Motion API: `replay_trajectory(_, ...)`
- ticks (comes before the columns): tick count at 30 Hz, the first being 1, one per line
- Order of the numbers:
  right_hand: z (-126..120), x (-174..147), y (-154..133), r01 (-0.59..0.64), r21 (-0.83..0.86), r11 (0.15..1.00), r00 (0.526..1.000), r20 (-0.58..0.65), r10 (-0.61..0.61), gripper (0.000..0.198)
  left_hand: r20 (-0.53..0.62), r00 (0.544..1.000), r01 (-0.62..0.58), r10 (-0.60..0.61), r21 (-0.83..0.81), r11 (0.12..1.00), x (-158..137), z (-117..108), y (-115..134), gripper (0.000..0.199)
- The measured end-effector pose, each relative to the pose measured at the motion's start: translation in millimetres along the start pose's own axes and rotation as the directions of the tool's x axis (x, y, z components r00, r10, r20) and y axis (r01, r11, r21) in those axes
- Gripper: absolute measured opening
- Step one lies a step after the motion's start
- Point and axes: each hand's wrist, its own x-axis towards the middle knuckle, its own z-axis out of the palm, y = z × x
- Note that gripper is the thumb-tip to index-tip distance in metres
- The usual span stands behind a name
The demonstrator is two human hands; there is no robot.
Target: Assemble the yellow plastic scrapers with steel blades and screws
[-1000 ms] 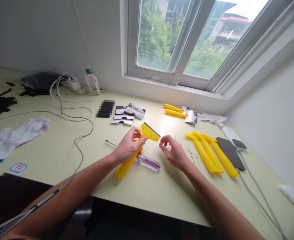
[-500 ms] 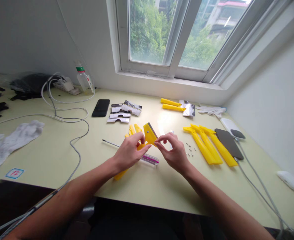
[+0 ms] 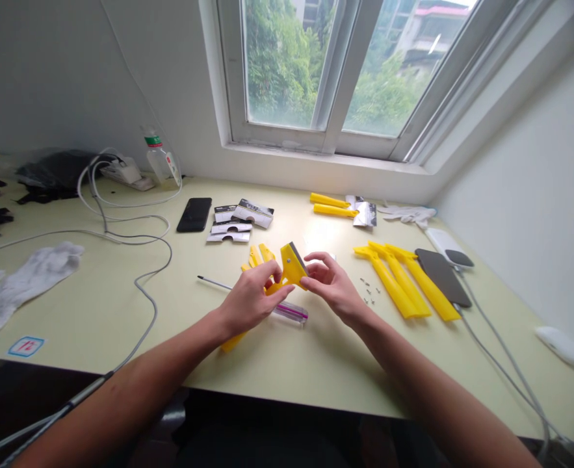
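Note:
My left hand [image 3: 252, 296] is closed around a yellow scraper [image 3: 291, 265], its wide head tilted up and to the right. A dark strip, like a blade edge, runs along the head, and a small screw shows on its face. My right hand [image 3: 333, 286] has its thumb and bent fingers at the right end of the head, gripping it there. Beneath the left hand lies a screwdriver [image 3: 294, 313] with a clear and purple handle. More yellow handles [image 3: 256, 255] lie just behind that hand, partly hidden by it.
Several small screws [image 3: 368, 291] lie right of my hands, beside yellow scraper handles [image 3: 398, 286] and a dark phone [image 3: 443, 276]. Paper-card sleeves [image 3: 231, 231] and a black phone [image 3: 194, 214] are behind. Two scrapers [image 3: 335, 210] lie near the window. Cables [image 3: 155, 286] and a glove [image 3: 33, 279] occupy the left.
My right hand's fingers have spread from a pinch at the scraper's corner to a wider hold, with the index finger higher. The left hand keeps its hold; the view shifts slightly.

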Motion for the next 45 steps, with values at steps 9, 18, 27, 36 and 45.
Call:
replay_trajectory(9, 4.4, 1.4, 4.6, 0.093, -0.04, 0.995, 0.989, -0.108, -0.097, 0.043, 0.115, 0.974, -0.224, 0.194, 0.413, 0.883, -1.3, -4.0, 2.9, 0.032)
replay_trajectory(18, -86.1, -12.9, -38.1, -0.231, -0.905, 0.358, 0.961, -0.269, -0.06, 0.022, 0.225, 0.938, -0.347, 0.264, 0.592, 0.728, -5.1, -4.9, -4.6, 0.05)
replay_trajectory(27, -104.3, -14.0, -32.3, -0.372, -0.927, 0.047, 0.912, -0.355, 0.205, 0.014, 0.204, 0.943, -0.332, 0.262, 0.539, 0.774, -3.7, -4.8, -7.5, 0.05)
replay_trajectory(36, -94.5, -13.2, -32.8, -0.168, -0.937, 0.307, 0.983, -0.181, -0.014, 0.016, 0.16, 0.963, -0.25, 0.218, 0.224, 0.942, -4.0, -7.4, 6.2, 0.042)
replay_trajectory(45, -34.2, -17.3, -24.0, 0.285, -0.519, 0.806, 0.953, 0.068, -0.294, 0.014, 0.341, 0.936, 0.264, -0.087, -0.519, 0.813, -3.1, -5.1, 14.1, 0.039)
